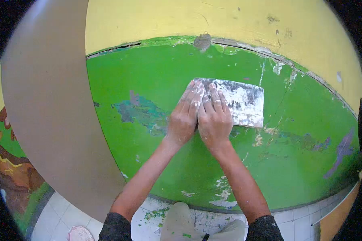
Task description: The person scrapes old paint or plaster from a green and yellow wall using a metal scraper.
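A wide, flat scraper (245, 105), dark metal smeared with white, lies against the green painted wall (157, 72). My left hand (184, 116) grips its left end, fingers pressed together and pointing up the blade. Right beside it, my right hand (215, 120) holds the same scraper, its fingers laid over the face. White dust coats both hands, and the thumbs are hidden. Left of the hands, the green paint is worn to a bluish, purplish patch (138, 114).
A cracked ledge (245, 46) divides the green from the yellow wall (181, 18). A brown panel (56, 92) stands at left. Green paint chips (157, 215) lie on the white tiled floor (62, 207) near a round pinkish lid-like thing (79, 233). An orange-brown board edge (338, 211) shows lower right.
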A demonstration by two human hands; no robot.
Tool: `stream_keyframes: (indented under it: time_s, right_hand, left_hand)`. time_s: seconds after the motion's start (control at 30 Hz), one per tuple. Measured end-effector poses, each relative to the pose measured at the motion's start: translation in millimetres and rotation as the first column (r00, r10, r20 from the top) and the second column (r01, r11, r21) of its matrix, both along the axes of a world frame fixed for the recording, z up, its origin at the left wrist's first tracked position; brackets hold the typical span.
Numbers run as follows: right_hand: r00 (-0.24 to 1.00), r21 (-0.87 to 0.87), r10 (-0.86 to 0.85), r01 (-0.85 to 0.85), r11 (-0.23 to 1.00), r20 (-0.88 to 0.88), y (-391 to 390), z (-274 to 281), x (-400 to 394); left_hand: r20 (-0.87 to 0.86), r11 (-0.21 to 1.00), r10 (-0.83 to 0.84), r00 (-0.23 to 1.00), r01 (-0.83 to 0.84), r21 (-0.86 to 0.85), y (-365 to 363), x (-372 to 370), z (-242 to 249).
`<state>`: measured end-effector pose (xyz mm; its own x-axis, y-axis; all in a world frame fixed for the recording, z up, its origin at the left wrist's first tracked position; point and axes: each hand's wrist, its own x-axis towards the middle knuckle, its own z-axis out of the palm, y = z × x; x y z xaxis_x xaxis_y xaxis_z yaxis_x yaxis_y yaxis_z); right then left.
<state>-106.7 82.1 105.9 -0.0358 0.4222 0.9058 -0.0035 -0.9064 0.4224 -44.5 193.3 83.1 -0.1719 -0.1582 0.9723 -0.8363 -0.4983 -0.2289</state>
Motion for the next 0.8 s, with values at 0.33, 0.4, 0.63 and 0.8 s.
stream_keyframes:
  time_s: [0.33, 0.4, 0.63, 0.8]
  right_hand:
    - [1.0, 0.072, 0.002, -0.003, 0.997, 0.016, -9.7, 35.6, -9.5]
    - [1.0, 0.067, -0.003, 0.002, 0.998, 0.013, -23.5, 0.8, -9.4]
    - [0.996, 0.081, -0.056, 0.05, 0.995, 0.069, -42.3, 72.2, -19.7]
    - [0.999, 0.138, -0.039, 0.035, 0.99, 0.027, -52.4, 55.9, -29.7]
  left_hand:
    - [0.063, 0.999, -0.022, 0.998, 0.024, -0.037, -13.4, -6.1, 38.1]
    - [0.028, 0.995, -0.095, 0.995, 0.096, -0.028, -25.5, -5.2, 1.9]
    - [0.112, 0.996, 0.038, 0.993, -0.028, -0.083, -50.6, -15.1, 82.6]
    - [0.055, 0.995, -0.062, 0.997, 0.066, -0.075, -60.2, -20.7, 65.5]
